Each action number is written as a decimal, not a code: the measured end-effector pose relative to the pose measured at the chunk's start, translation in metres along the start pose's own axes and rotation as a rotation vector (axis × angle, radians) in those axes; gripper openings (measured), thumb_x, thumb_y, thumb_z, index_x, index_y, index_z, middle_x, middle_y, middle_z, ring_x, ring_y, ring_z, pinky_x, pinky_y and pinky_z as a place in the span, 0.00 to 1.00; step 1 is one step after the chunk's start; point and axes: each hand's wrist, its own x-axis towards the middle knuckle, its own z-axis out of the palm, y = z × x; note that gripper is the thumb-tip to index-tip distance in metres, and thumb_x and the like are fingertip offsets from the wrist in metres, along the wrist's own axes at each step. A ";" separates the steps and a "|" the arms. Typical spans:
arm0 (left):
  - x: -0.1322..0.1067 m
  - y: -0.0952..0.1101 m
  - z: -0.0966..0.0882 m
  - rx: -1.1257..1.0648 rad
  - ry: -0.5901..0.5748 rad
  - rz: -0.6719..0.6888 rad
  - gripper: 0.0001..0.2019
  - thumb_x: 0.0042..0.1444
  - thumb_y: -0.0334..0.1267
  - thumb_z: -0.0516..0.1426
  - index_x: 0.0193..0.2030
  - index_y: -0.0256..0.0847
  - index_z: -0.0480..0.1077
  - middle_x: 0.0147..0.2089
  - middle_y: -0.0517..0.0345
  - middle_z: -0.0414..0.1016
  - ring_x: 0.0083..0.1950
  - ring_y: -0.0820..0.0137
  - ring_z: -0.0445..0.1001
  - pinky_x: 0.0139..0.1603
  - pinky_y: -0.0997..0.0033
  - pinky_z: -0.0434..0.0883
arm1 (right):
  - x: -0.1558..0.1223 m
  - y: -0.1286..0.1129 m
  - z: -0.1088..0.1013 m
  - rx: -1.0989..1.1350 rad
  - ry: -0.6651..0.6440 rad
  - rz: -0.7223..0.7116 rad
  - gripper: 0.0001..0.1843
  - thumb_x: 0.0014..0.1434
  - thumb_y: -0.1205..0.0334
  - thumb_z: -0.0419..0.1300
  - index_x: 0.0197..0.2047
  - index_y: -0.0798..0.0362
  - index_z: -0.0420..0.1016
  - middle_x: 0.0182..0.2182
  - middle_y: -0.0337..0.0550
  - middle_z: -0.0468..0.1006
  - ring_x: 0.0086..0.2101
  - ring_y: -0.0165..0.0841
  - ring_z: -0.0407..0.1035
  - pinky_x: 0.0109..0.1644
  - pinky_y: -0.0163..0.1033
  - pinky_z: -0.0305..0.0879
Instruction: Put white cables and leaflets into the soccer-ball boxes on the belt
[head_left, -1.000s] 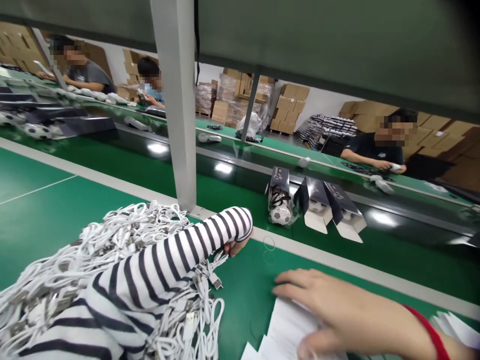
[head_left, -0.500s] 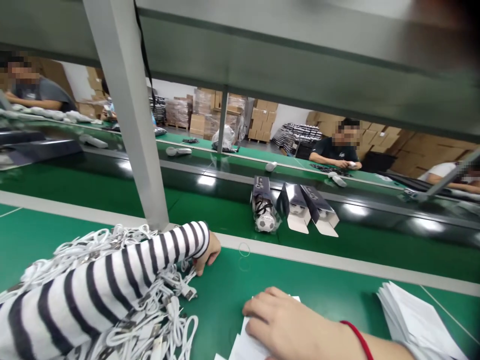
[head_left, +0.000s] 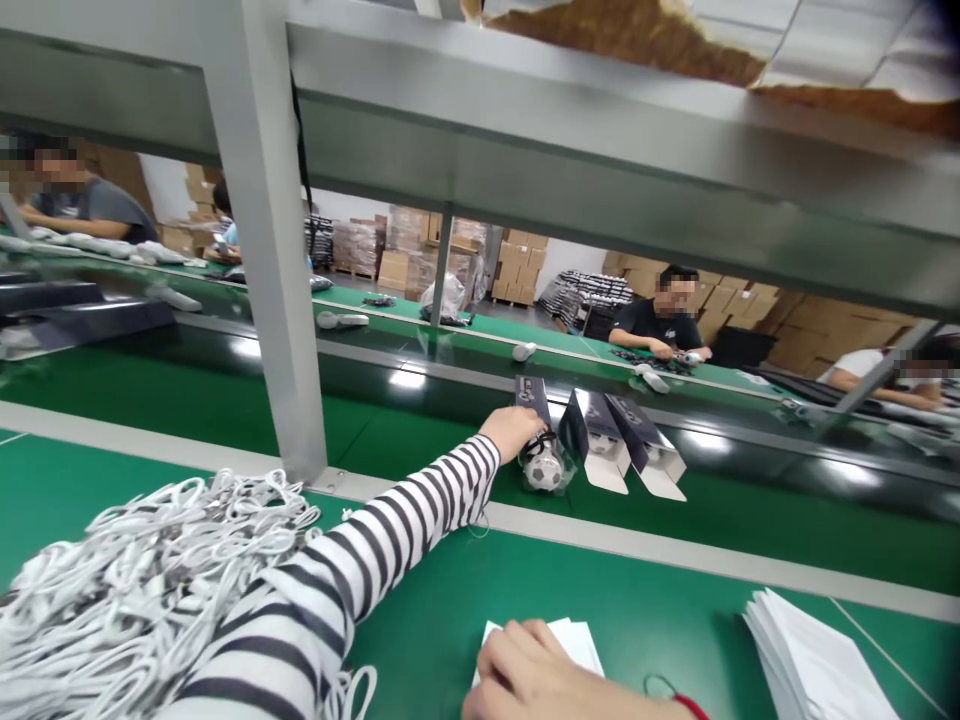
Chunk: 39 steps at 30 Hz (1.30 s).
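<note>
My left hand [head_left: 514, 432], in a striped sleeve, is at the open dark box [head_left: 532, 392] on the belt. Its fingers are bent down at the box opening, over a black cord; whatever they pinch is hidden. From this box sticks out a football-patterned ball [head_left: 545, 472] in clear plastic. My right hand [head_left: 536, 665], with a red wrist string, lies with curled fingers on white paper sheets [head_left: 577, 645] at the front of the table. A heap of white USB cables [head_left: 157, 580] lies at left, partly under my left sleeve.
Two more open boxes [head_left: 600, 440] stand beside the first. A stack of folded white paper [head_left: 814, 655] lies at right. A metal post [head_left: 266, 260] rises at left beneath an overhead shelf. White devices [head_left: 651, 378] lie on the far belt, where co-workers [head_left: 660, 325] sit.
My left hand has moved from the cable heap forward and right to the box with the ball. My right hand has shifted slightly down, its fingers more curled on the paper.
</note>
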 end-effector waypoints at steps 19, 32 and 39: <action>-0.052 -0.026 0.053 -0.070 0.113 0.109 0.15 0.57 0.27 0.50 0.49 0.39 0.69 0.48 0.51 0.72 0.47 0.64 0.70 0.49 0.61 0.63 | -0.057 0.140 -0.128 -0.118 0.437 0.775 0.15 0.62 0.60 0.50 0.46 0.49 0.76 0.44 0.45 0.78 0.41 0.38 0.72 0.43 0.39 0.65; -0.066 -0.029 0.085 -0.255 0.121 0.043 0.12 0.57 0.27 0.50 0.42 0.41 0.71 0.43 0.56 0.73 0.45 0.67 0.71 0.49 0.64 0.64 | -0.025 0.220 -0.111 -0.265 -0.062 0.778 0.25 0.68 0.54 0.38 0.53 0.52 0.71 0.51 0.51 0.74 0.51 0.39 0.68 0.53 0.41 0.61; -0.065 -0.027 0.087 -0.289 0.112 0.042 0.13 0.57 0.27 0.49 0.43 0.42 0.71 0.43 0.57 0.73 0.45 0.66 0.70 0.49 0.63 0.64 | -0.065 0.227 -0.114 -0.149 -0.374 0.849 0.76 0.30 0.43 0.70 0.70 0.53 0.25 0.68 0.56 0.26 0.65 0.53 0.25 0.64 0.62 0.30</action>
